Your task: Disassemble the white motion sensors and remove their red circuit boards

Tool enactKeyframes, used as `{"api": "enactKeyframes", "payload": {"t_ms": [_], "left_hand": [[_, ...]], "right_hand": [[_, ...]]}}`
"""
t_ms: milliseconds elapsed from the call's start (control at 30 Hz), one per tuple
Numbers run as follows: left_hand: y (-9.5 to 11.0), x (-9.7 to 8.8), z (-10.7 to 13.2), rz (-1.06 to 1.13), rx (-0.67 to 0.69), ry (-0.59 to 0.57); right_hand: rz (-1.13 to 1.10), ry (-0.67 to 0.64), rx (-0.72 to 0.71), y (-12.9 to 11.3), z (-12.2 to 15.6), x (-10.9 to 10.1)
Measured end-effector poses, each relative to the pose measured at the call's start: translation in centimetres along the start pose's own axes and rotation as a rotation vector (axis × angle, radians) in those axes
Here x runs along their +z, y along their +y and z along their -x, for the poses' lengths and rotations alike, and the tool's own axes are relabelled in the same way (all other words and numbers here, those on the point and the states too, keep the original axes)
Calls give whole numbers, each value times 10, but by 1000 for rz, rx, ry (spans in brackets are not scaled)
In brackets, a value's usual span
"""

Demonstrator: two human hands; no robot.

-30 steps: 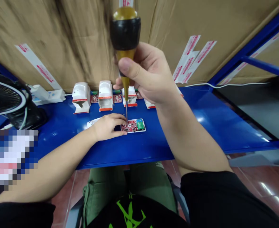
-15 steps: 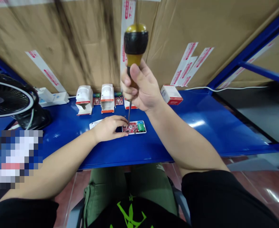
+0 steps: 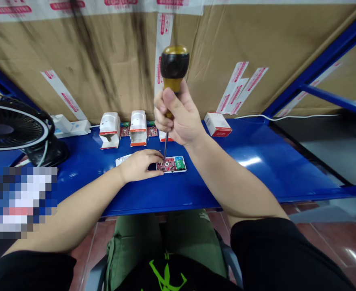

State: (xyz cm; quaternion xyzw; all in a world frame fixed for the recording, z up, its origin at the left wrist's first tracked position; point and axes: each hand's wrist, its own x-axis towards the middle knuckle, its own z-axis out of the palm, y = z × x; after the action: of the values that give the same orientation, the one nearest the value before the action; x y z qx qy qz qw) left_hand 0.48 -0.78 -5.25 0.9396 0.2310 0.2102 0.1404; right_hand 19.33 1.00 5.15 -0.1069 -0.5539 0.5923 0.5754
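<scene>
My right hand [image 3: 181,117] is wrapped around a screwdriver [image 3: 174,66] with a black and yellow handle. The tool stands nearly upright, and its thin shaft runs down to a red circuit board [image 3: 169,164]. That board sits in a shallow white case with a green battery [image 3: 180,164] at its right end. At the case's left end, my left hand [image 3: 140,165] grips it between thumb and fingers, which cover part of the board. Another white piece [image 3: 121,159] lies partly hidden behind my left hand. The exact contact at the screwdriver's tip is too small to make out.
Along the back of the blue table [image 3: 244,169] stand white sensor units in open boxes [image 3: 109,128], with more red boards [image 3: 152,131] beside them. A red-and-white box [image 3: 218,124] is at the right. On the left are a black fan [image 3: 14,125] and a power strip [image 3: 77,127].
The view has tilted slightly upward, so the scene sits a little lower. The screwdriver's grip looks slightly turned in my right hand; my left hand keeps its hold on the case.
</scene>
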Motion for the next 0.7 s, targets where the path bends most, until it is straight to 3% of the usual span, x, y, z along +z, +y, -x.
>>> {"api": "enactKeyframes", "payload": {"t_ms": [267,500,700], "left_hand": [[3,-2,1,-10,-6,-3],[2,-1,1,-5,-25,-20],[3,-3,2,-2,-23,-12]], "right_hand": [[5,-96,177,-15,0,9],[80,29,-38,-4,11,20],[171,-179,88,-28,9,13]]}}
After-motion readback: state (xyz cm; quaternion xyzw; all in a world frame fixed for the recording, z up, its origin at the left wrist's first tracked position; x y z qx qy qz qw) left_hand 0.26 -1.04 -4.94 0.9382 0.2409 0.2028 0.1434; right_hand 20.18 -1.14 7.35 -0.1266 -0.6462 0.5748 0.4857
